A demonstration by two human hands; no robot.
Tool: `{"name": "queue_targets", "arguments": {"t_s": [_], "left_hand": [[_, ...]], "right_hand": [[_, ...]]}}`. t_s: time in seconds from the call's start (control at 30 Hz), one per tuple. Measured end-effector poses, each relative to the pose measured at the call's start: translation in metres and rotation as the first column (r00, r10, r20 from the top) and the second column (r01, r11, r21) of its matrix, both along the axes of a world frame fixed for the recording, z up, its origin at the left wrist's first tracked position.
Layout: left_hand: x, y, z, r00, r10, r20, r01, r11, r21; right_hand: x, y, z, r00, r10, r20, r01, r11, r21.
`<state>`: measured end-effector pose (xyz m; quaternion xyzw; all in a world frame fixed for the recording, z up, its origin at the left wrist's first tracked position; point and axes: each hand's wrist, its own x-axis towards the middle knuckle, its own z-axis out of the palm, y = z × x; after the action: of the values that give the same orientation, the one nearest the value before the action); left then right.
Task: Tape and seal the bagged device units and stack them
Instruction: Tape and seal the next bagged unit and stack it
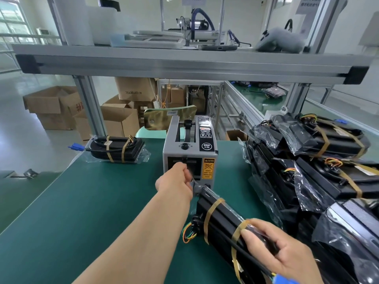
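A black bagged device unit (221, 224) with two tan tape bands lies on the green mat in front of me. My right hand (283, 253) grips its near end, thumb on the nearer band. My left hand (176, 179) reaches to the outlet of the grey tape dispenser (189, 148), fingers curled at the slot; whether it pinches a tape strip is hidden. One taped unit (117, 148) lies at the mat's far left. A pile of bagged units (311, 160) fills the right side.
The green mat (86, 212) stretches to my left. An aluminium shelf beam (184, 64) crosses overhead with devices on it. Cardboard boxes (53, 105) stand on the floor beyond the table's far left edge. A conveyor frame (242, 103) runs behind the dispenser.
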<state>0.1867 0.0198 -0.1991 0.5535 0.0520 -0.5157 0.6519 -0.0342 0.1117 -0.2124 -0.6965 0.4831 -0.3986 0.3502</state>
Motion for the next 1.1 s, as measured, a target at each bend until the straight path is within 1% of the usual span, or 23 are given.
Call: {"name": "queue_targets", "arguments": {"t_s": [0.07, 0.13, 0.2, 0.27, 0.33, 0.4, 0.5, 0.57, 0.67, 0.83, 0.97, 1.1], "left_hand": [[0.0, 0.008, 0.0, 0.998, 0.036, 0.044, -0.034, 0.998, -0.049], [0.001, 0.022, 0.002, 0.988, 0.046, 0.149, -0.03, 0.994, -0.104], [0.001, 0.045, 0.005, 0.962, -0.002, 0.275, 0.059, 0.978, -0.201], [-0.001, 0.068, 0.007, 0.89, -0.1, 0.446, 0.233, 0.939, -0.254], [-0.004, 0.086, 0.01, 0.767, -0.197, 0.61, 0.397, 0.894, -0.21], [-0.007, 0.097, 0.012, 0.672, -0.242, 0.7, 0.47, 0.869, -0.151], [-0.011, 0.102, 0.014, 0.605, -0.279, 0.746, 0.499, 0.862, -0.083], [-0.014, 0.101, 0.014, 0.584, -0.31, 0.75, 0.51, 0.859, -0.042], [-0.017, 0.099, 0.013, 0.574, -0.334, 0.748, 0.506, 0.863, -0.004], [-0.018, 0.096, 0.012, 0.573, -0.288, 0.767, 0.484, 0.875, -0.033], [-0.019, 0.096, 0.011, 0.566, -0.28, 0.775, 0.469, 0.883, -0.023], [-0.024, 0.096, 0.009, 0.525, -0.248, 0.814, 0.4, 0.916, 0.021]], "right_hand": [[-0.001, -0.001, 0.001, 1.0, -0.007, 0.007, 0.007, 1.0, 0.028], [-0.002, -0.002, 0.003, 1.0, -0.009, 0.011, 0.009, 0.998, 0.055], [-0.001, -0.002, 0.004, 1.0, -0.017, 0.005, 0.017, 0.999, 0.048], [0.001, 0.0, 0.003, 1.0, -0.021, -0.007, 0.021, 0.999, 0.029], [0.004, 0.002, 0.002, 0.999, -0.018, -0.028, 0.019, 1.0, 0.018], [0.005, 0.003, 0.002, 0.999, -0.017, -0.049, 0.018, 1.0, 0.01], [0.005, 0.006, 0.003, 0.998, -0.016, -0.064, 0.018, 1.0, 0.021], [0.006, 0.008, 0.004, 0.997, -0.012, -0.078, 0.013, 1.0, 0.011], [0.008, 0.01, 0.003, 0.996, -0.013, -0.091, 0.012, 1.0, -0.014], [0.009, 0.01, -0.002, 0.993, -0.054, -0.102, 0.046, 0.996, -0.081], [0.008, 0.009, -0.003, 0.994, -0.032, -0.107, 0.025, 0.997, -0.067], [0.008, 0.008, -0.004, 0.995, -0.027, -0.096, 0.023, 0.999, -0.047]]}}
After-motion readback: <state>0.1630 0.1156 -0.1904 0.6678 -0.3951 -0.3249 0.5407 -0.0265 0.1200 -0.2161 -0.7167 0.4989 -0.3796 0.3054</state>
